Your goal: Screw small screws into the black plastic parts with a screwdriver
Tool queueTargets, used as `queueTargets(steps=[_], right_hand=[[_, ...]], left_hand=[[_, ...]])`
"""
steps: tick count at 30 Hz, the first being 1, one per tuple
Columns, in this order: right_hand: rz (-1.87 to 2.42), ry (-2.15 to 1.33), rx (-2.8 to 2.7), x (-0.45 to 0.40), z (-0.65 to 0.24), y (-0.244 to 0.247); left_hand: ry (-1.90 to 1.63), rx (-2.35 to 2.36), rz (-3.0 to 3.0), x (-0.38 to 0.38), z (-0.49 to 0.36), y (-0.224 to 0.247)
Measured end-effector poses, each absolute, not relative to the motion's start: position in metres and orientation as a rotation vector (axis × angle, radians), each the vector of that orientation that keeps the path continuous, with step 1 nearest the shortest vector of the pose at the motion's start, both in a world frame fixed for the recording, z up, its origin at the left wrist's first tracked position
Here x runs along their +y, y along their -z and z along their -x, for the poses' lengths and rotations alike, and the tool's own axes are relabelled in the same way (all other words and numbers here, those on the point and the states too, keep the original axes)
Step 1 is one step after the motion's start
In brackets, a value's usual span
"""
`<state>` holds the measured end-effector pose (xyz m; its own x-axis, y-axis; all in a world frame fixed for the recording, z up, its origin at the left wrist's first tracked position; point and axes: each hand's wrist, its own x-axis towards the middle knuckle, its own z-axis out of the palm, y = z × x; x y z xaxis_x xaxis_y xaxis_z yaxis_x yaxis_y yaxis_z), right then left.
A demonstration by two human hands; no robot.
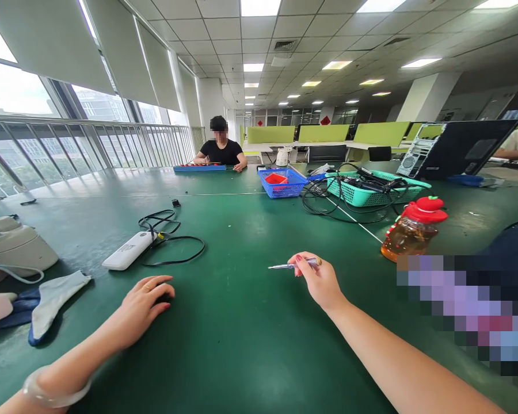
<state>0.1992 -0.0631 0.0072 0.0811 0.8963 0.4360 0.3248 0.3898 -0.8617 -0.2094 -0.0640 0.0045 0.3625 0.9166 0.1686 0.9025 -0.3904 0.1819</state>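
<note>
In the head view, my right hand [317, 282] grips a small screwdriver [291, 265] by its clear handle. The thin metal shaft points left, over the green tabletop [242, 345]. My left hand [144, 307] lies palm down on the table with its fingers apart and a little bent, holding nothing. Beyond it is a white power bank [130, 250] with a black cable [172, 237] running from its right end. A white and blue cloth item [56, 299] lies left of my left hand.
A blue basket [285, 190], a green basket [360, 198] of black cables and a bottle [412, 229] with a red lid stand toward the right. A beige bottle-like container [17, 244] is at left. Across the table sits a person [220, 150] beside a blue tray [198, 168].
</note>
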Motion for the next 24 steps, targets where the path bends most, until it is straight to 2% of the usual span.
queueTargets(steps=[5, 9, 14, 24], right_hand=[[1.148, -0.627, -1.488, -0.061, -0.199, -0.003], [1.135, -0.624, -1.473, -0.062, -0.199, -0.004], [1.136, -0.644, -1.474, -0.062, -0.201, -0.004], [1.142, -0.664, -1.481, -0.060, -0.203, -0.003]], left_hand=[[-0.531, 1.757, -2.484, -0.059, 0.229, -0.026], [-0.866, 1.927, -2.067, -0.066, 0.226, -0.045], [-1.106, 1.839, -1.742, -0.067, 0.229, -0.036], [-0.907, 2.023, -1.945, -0.063, 0.250, -0.022]])
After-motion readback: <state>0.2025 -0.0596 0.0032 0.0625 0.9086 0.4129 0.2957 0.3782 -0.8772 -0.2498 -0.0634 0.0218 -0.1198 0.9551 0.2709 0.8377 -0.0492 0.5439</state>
